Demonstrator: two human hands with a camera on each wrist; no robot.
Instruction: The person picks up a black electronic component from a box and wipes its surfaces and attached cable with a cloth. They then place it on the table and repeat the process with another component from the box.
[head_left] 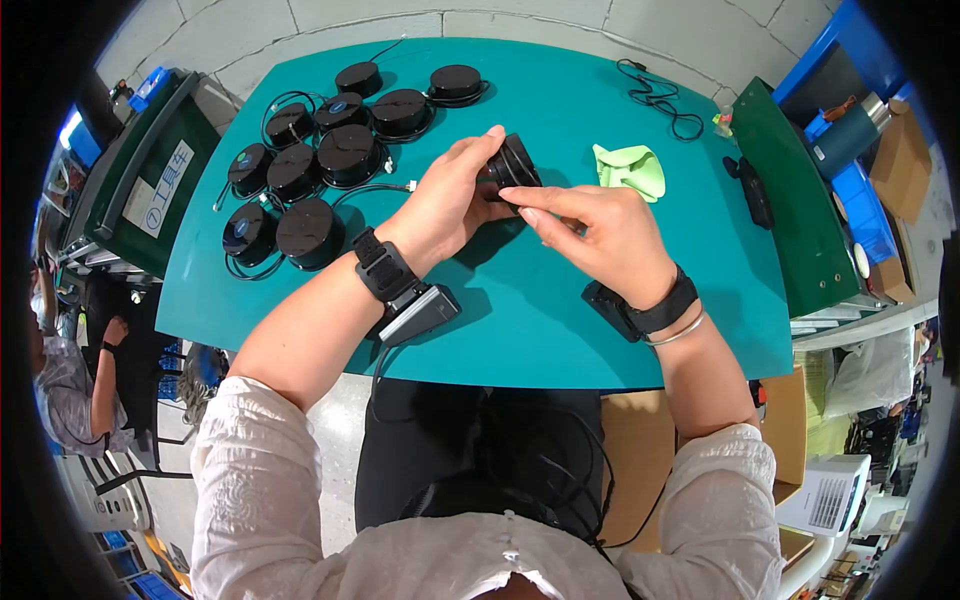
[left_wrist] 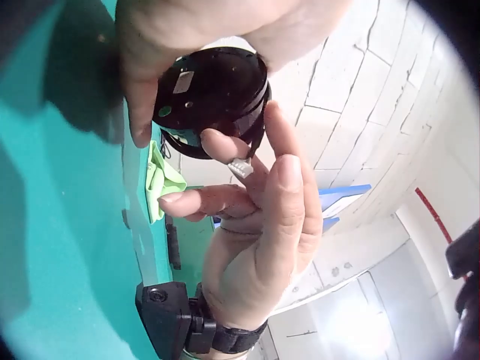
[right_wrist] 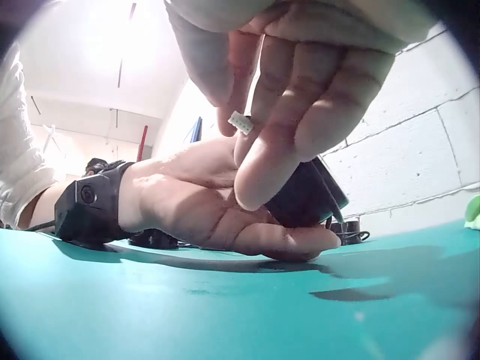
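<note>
My left hand (head_left: 447, 200) grips a round black disc-shaped unit (head_left: 517, 162) by its sides, tilted above the green table. In the left wrist view, its glossy flat face (left_wrist: 214, 90) bears a small pale label and a green round sticker. A black cable runs round its rim. My right hand (head_left: 612, 235) is close against the unit and pinches the cable's end, where a small white connector (left_wrist: 240, 167) shows between the fingers. The right wrist view also shows this white connector (right_wrist: 240, 122) at the fingertips, with the left hand just behind it.
Several similar black units, such as this one (head_left: 310, 233), stand with coiled cables on the table's left side. A light green cloth (head_left: 630, 172) lies right of the hands. A black cable (head_left: 655, 95) lies at the back right, and a dark green cabinet (head_left: 800, 220) borders the right edge.
</note>
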